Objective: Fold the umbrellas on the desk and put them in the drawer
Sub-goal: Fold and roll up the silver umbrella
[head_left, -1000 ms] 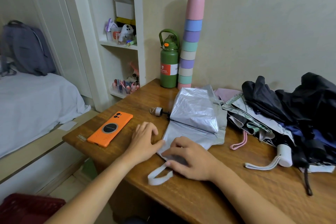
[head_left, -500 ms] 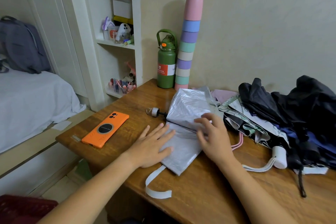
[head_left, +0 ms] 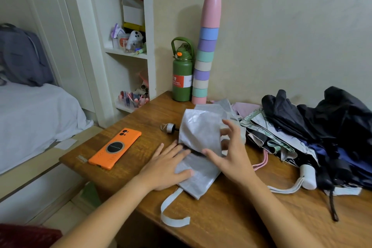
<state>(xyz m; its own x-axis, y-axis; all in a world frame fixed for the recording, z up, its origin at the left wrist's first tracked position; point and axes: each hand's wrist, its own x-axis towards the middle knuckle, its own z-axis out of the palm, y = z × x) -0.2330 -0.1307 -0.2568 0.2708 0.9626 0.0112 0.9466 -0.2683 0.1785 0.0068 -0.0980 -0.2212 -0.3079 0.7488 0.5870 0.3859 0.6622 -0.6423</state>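
Wood desk [head_left: 124, 169] vs cream wall, bed [head_left: 34, 110] + shelves [head_left: 128, 54] left.

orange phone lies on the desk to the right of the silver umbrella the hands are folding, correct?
Not quite. The head view shows the orange phone on the wooden desk to the left of the silver umbrella, not the right; the hands are folding it.

Looks like someone's bedroom: a bed [head_left: 34, 110] with a backpack [head_left: 22, 56] on it, white shelves [head_left: 128, 54] of knickknacks, and a small wooden desk [head_left: 231, 213] beside it.
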